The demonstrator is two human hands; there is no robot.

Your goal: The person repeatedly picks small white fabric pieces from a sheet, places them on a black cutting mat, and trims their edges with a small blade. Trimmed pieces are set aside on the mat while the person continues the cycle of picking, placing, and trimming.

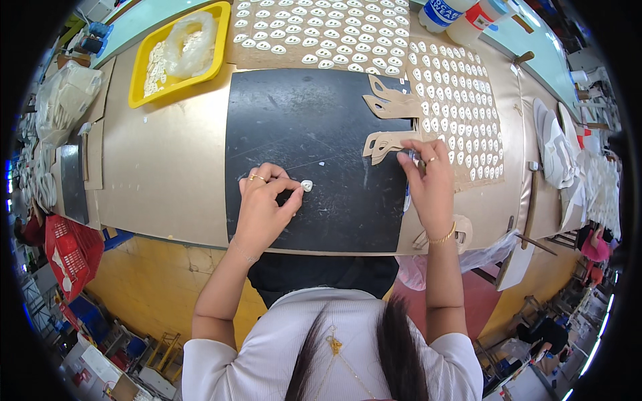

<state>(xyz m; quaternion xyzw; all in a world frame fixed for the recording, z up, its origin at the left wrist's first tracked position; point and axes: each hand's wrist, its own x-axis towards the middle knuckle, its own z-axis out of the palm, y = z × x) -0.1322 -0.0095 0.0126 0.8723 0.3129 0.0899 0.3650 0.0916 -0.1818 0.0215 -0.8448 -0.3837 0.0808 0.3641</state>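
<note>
Between the thumb and forefinger of my left hand (pixel 263 204) is a small white rounded piece (pixel 307 186) with slots in it, low over the black mat (pixel 267 127). My right hand (pixel 431 180) is at the mat's right edge with its fingers curled together. A small dark, shiny thing shows between those fingers, too hidden to name. Its fingertips are beside a stack of tan cut-out pieces (pixel 384 143) with oval holes, and I cannot tell whether they touch. Another tan cut-out stack (pixel 391 103) lies just beyond. A tiny white scrap (pixel 322 164) rests on the mat.
Brown sheets carrying rows of small white pieces lie at the back (pixel 294 59) and right (pixel 461 170). A yellow tray (pixel 138 77) at the far left holds loose white pieces and a plastic bag (pixel 189 50). Two bottles (pixel 438 15) (pixel 473 23) stand at the back right.
</note>
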